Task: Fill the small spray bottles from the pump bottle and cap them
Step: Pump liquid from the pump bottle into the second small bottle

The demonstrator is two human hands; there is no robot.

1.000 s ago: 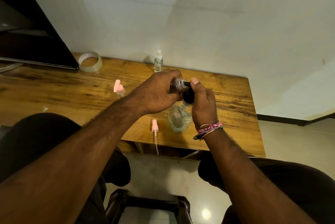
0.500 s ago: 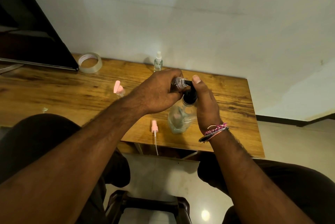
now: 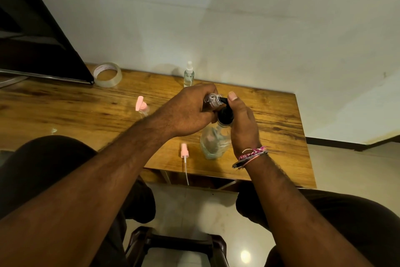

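Filling step: small spray bottle point(image 3: 211, 102) held tilted, its open threaded neck set against the black nozzle of the pump bottle point(image 3: 216, 139), so what comes out should go straight in.
Left hand point(image 3: 188, 113): fingers curled round the small bottle's body, holding it above the worktop point(image 3: 270, 115) at nozzle height.
Right hand point(image 3: 242, 124): wrapped over the black pump head point(image 3: 225, 114), thumb lying along the top; looks placed to press down, and perhaps to steady the big bottle as well.
Pump bottle: clear, standing near the front edge of the worktop; a low level of clear liquid shows at the bottom.
Held bottle contents: cannot tell, hand covers most of it.
Pink sprayer with dip tube point(image 3: 184, 156): lying loose just left of the pump bottle, tube overhanging the edge; likely this bottle's cap.
Capped spray bottle point(image 3: 189, 74): upright at the back, white sprayer on, seems filled.
Pink-topped bottle point(image 3: 141, 107): further left, contents unclear.
Tape roll point(image 3: 107, 74): back left.
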